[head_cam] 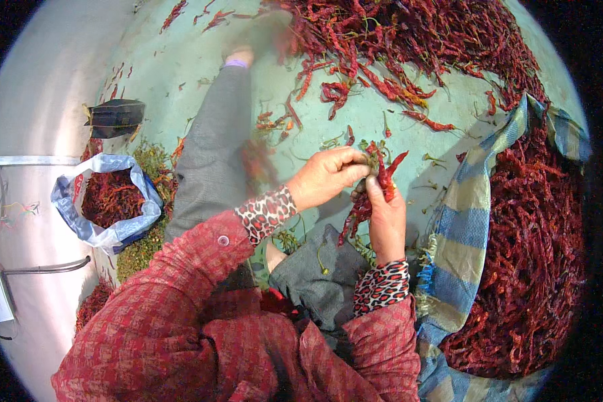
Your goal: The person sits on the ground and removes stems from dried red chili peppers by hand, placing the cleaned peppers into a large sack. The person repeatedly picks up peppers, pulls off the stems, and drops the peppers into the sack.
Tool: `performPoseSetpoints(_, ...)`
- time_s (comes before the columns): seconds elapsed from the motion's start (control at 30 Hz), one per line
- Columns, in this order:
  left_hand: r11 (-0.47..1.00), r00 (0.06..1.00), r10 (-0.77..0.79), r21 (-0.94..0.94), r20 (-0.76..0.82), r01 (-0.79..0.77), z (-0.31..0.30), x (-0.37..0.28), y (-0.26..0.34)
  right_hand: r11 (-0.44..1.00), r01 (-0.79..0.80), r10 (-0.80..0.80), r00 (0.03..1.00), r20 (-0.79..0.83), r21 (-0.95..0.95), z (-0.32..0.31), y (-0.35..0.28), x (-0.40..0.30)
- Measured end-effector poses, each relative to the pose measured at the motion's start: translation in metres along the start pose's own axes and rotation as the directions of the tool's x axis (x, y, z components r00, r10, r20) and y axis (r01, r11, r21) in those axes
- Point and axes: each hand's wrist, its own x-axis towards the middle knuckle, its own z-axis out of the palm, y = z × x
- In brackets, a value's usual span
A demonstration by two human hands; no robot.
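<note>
My right hand [388, 221] grips a small bunch of wrinkled dried red chillies [387, 173]. Some point up past the thumb and others hang below the palm. At the top of the bunch, my left hand [326, 176] pinches green chilli stems [371, 151] between thumb and fingertips. Its fingers partly hide those stems. Beneath the hands, loose stems and single chillies [350, 135] lie on the pale green floor [427, 140]. One cut stem [322, 261] rests on my grey trouser leg [306, 286].
A large chilli heap [422, 35] spreads across the far floor. At right, a striped woven sheet [462, 226] borders more chillies [532, 261]. A plastic bag [153, 206] of chilli pieces stands at left, near a stem pile [135, 256], a black object [115, 118] and cables [50, 270].
</note>
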Motion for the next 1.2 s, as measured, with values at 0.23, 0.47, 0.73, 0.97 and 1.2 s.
performPoseSetpoints(0.23, 0.994, 0.994, 0.026, 0.108, -0.109, -0.014, 0.006, 0.004, 0.01, 0.972, 0.135, -0.139, 0.99, -0.007, -0.194, 0.003, 0.003, -0.004)
performPoseSetpoints(0.47, 0.981, 0.974, 0.158, 0.142, -0.165, -0.135, 0.01, 0.01, 0.0, 0.902, 0.237, -0.26, 0.966, -0.016, -0.36, -0.002, -0.001, -0.006)
performPoseSetpoints(0.73, 0.999, 0.947, 0.033, 0.049, -0.32, -0.018, -0.018, 0.041, 0.036, 0.96, 0.124, -0.155, 0.982, -0.107, -0.249, -0.002, -0.007, -0.004)
performPoseSetpoints(0.97, 0.523, 0.963, 0.149, 0.844, -0.226, 0.117, -0.057, 0.118, -0.034, 0.995, 0.1, -0.097, 0.985, -0.145, 0.011, 0.0, -0.006, 0.003)
performPoseSetpoints(1.2, 0.924, 0.988, -0.102, 0.358, -0.112, 0.136, -0.058, 0.084, -0.048, 0.994, 0.071, -0.049, 0.97, -0.237, 0.086, -0.001, -0.008, 0.005)
